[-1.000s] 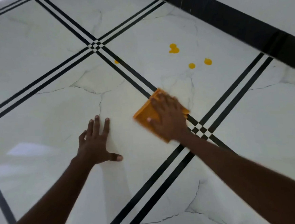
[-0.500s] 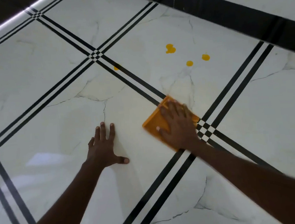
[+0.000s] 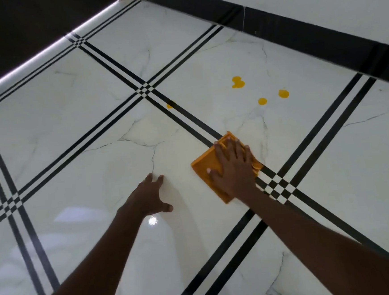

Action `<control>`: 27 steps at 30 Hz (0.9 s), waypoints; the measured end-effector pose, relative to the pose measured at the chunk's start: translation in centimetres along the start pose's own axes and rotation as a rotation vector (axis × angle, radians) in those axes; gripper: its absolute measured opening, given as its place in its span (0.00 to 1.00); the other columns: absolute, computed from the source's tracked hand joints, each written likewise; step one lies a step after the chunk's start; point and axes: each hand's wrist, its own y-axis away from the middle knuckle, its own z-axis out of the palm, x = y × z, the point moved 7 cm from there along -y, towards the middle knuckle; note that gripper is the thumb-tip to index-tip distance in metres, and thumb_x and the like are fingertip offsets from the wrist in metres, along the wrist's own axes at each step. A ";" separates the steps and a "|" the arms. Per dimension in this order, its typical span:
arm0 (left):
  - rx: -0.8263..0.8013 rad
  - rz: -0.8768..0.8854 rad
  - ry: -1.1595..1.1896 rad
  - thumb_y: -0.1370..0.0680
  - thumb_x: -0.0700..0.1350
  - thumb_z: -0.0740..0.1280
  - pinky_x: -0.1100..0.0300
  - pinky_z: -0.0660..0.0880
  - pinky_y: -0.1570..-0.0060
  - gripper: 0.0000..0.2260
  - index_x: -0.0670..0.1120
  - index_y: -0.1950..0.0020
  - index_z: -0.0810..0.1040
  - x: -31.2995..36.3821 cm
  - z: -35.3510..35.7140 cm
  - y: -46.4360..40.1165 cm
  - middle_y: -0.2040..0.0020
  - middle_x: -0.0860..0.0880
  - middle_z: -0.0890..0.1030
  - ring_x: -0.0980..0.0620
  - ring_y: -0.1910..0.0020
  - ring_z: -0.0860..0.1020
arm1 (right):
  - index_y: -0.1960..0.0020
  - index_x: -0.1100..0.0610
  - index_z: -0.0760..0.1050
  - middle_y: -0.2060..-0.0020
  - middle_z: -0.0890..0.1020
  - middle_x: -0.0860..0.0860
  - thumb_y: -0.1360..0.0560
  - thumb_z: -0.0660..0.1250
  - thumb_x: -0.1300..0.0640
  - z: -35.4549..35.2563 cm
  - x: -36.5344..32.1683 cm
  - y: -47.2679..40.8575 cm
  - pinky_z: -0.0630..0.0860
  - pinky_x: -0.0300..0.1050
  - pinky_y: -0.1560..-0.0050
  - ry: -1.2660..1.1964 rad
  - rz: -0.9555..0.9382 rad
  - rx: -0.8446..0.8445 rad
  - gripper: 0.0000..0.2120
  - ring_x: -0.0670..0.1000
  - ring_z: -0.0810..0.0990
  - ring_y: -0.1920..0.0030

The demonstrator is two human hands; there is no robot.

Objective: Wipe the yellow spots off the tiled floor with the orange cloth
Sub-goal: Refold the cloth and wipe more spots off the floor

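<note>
Orange cloth (image 3: 208, 167) lies flat on the tiled floor (image 3: 93, 122), folded into a rough square, right of centre in the scene, just left of a crossing of black stripes (image 3: 277, 187). Our right hand (image 3: 233, 167) sits palm-down on top of it, fingers spread and extended toward the far side, thumb out to the left; nothing is pinched, we just press the cloth down. Cloth edges show past the hand on the left, far and right sides. Right forearm runs from the near-right corner, fairly straight.

Left hand (image 3: 149, 196) is on bare tile to the left of the cloth, apart from it, holding nothing. Fingers loosely spread, tips at the floor, thumb pointing right. We can't tell if the palm is fully down. Left forearm comes in from the near-left.

Yellow spots: a double blob (image 3: 237, 82) and two round dots (image 3: 262, 101) (image 3: 283, 93) lie on the tile beyond the cloth, well apart from it. A smaller spot (image 3: 169, 105) sits on the edge of a black stripe, far-left of the cloth.

Black skirting (image 3: 296, 37) runs along the far-right edge.
</note>
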 end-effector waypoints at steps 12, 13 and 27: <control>-0.004 -0.131 0.114 0.26 0.63 0.70 0.52 0.63 0.28 0.33 0.50 0.26 0.70 -5.3 -8.4 1.9 0.25 0.50 0.71 0.49 0.26 0.67 | 0.54 0.59 0.75 0.67 0.75 0.49 0.21 0.68 0.59 -4.4 3.9 1.0 0.72 0.44 0.61 -0.541 0.555 -0.174 0.05 0.57 0.82 0.59; 0.020 -0.120 0.132 0.27 0.63 0.70 0.52 0.64 0.28 0.32 0.51 0.26 0.71 -5.2 -8.6 1.5 0.27 0.50 0.72 0.49 0.26 0.68 | 0.59 0.58 0.75 0.69 0.74 0.49 0.22 0.67 0.60 -5.0 4.2 0.6 0.69 0.43 0.64 -0.595 0.558 -0.148 0.07 0.57 0.82 0.61; 0.068 -0.060 0.224 0.25 0.59 0.70 0.53 0.65 0.30 0.27 0.49 0.29 0.74 -4.4 -9.4 -4.2 0.27 0.49 0.72 0.49 0.28 0.69 | 0.55 0.55 0.79 0.63 0.81 0.51 0.19 0.61 0.42 -6.6 -3.6 -6.1 0.74 0.50 0.53 -0.384 0.010 0.084 0.19 0.51 0.80 0.59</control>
